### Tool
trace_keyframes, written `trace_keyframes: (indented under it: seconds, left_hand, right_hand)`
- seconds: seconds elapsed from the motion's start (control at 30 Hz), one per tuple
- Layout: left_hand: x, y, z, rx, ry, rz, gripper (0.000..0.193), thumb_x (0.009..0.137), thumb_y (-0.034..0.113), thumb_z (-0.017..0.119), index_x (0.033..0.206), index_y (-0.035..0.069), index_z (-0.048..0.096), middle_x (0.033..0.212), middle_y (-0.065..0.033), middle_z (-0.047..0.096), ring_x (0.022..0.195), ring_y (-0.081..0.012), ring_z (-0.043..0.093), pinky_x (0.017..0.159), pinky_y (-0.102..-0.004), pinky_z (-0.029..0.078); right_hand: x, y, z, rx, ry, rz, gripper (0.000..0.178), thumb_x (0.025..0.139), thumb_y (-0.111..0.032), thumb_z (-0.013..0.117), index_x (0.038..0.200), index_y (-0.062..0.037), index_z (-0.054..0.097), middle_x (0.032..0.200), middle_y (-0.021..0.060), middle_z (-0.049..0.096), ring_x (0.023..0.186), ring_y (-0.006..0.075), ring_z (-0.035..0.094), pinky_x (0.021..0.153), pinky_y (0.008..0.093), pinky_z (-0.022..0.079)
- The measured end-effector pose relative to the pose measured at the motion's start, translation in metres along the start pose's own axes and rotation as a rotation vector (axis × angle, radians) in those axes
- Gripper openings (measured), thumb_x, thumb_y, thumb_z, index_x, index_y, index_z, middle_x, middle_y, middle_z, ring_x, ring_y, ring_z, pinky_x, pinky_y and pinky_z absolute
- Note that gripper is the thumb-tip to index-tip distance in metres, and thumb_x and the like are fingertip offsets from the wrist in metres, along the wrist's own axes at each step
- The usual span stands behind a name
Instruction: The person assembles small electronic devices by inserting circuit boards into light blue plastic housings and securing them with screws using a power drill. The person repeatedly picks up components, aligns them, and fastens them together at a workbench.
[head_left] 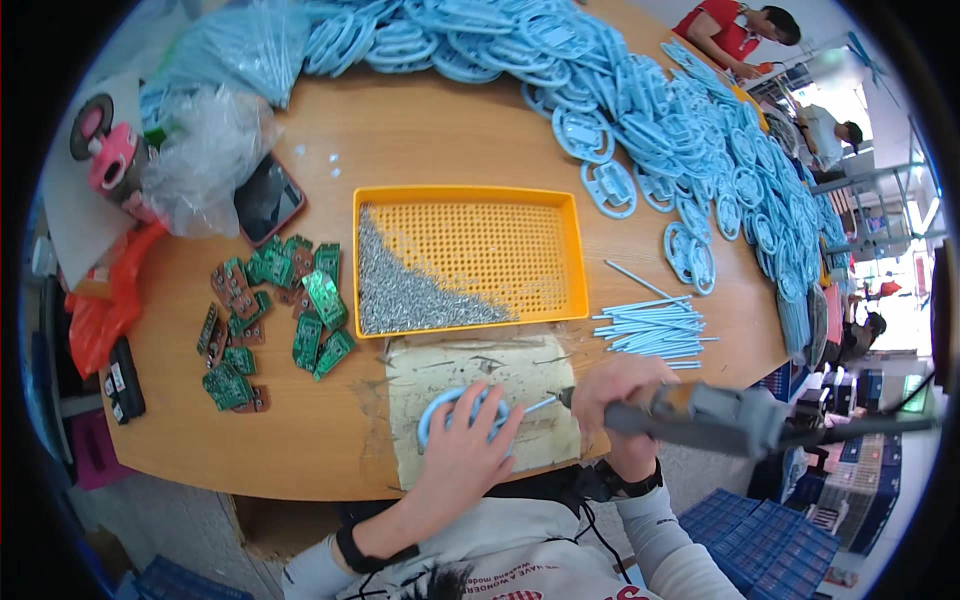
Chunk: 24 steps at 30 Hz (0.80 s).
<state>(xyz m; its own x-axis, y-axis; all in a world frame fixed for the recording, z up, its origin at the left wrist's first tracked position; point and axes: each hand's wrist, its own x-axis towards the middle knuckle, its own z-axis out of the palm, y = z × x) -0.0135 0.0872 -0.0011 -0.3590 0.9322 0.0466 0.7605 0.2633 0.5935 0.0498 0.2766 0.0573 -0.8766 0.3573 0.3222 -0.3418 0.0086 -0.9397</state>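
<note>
My left hand (467,443) presses a light-blue oval plastic frame (436,408) onto a stained, pale work mat (410,370), its fingers over the frame and hiding much of it. A thin light-blue rod (541,404) points from the frame toward the tool on its right. My right hand (622,402) is closed around a grey and brown electric screwdriver (700,415), which is held nearly level. Its tip is by the rod's outer end; whether they touch I cannot tell. A cable runs off the tool's back to the right.
Beyond the mat sits a yellow perforated tray (570,255) with many small screws (400,290). Light-blue rods (650,328) lie to its right, green circuit boards (325,300) to its left. Blue plastic frames (650,110) are heaped behind. A phone (268,200) lies near plastic bags (205,150).
</note>
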Motion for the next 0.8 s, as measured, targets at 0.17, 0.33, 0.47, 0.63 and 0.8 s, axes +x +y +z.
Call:
trace_keyframes:
  seconds: [0.17,0.33,0.47,0.63,0.8]
  left_hand:
    - [-0.075,0.010,-0.078,0.003,-0.190,-0.202,0.060,0.073,0.030,0.073,0.128,0.016,0.056,0.125,-0.0133,0.051,0.119,-0.0330,0.045,0.097,-0.0469,0.036]
    - [-0.196,0.004,-0.139,-0.030,-0.336,-0.482,0.069,0.073,0.021,0.077,0.135,0.010,0.049,0.125,-0.0235,0.053,0.110,-0.0442,0.054,0.094,-0.0477,0.046]
    - [-0.199,0.005,-0.153,-0.146,-0.341,-0.808,0.072,0.072,0.025,0.079,0.136,0.010,0.049,0.133,-0.0234,0.050,0.122,-0.0407,0.048,0.099,-0.0451,0.042]
    - [-0.086,-0.017,-0.167,0.042,-0.006,-0.390,0.033,0.081,0.016,0.069,0.111,0.004,0.066,0.093,-0.0170,0.067,0.085,-0.0299,0.065,0.076,-0.0360,0.050]
    - [0.138,-0.062,-0.134,-0.485,0.097,-0.175,0.026,0.091,0.020,0.061,0.100,-0.003,0.067,0.080,-0.0105,0.069,0.072,-0.0128,0.063,0.066,-0.0277,0.048]
  right_hand:
    - [-0.009,0.021,-0.029,0.014,-0.067,0.116,0.051,0.074,-0.006,0.069,0.120,-0.0024,0.048,0.081,0.0080,0.063,0.078,0.0128,0.060,0.072,0.0263,0.048]
    - [-0.020,0.014,-0.048,-0.015,-0.032,0.201,0.074,0.072,-0.010,0.072,0.136,-0.0020,0.036,0.113,0.0121,0.059,0.105,0.0183,0.056,0.092,0.0335,0.043]
    - [-0.033,0.009,-0.079,-0.444,0.158,0.275,0.064,0.076,-0.010,0.073,0.132,-0.0014,0.044,0.123,0.0120,0.057,0.109,0.0199,0.056,0.093,0.0334,0.043]
    - [-0.046,0.002,-0.124,-1.001,0.239,0.291,0.024,0.073,-0.004,0.074,0.095,-0.0024,0.062,0.105,0.0108,0.057,0.098,0.0299,0.056,0.086,0.0369,0.045]
    - [-0.085,-0.009,-0.151,-1.214,0.191,0.278,0.022,0.069,-0.004,0.075,0.086,-0.0055,0.062,0.096,0.0091,0.053,0.096,0.0294,0.052,0.085,0.0383,0.043]
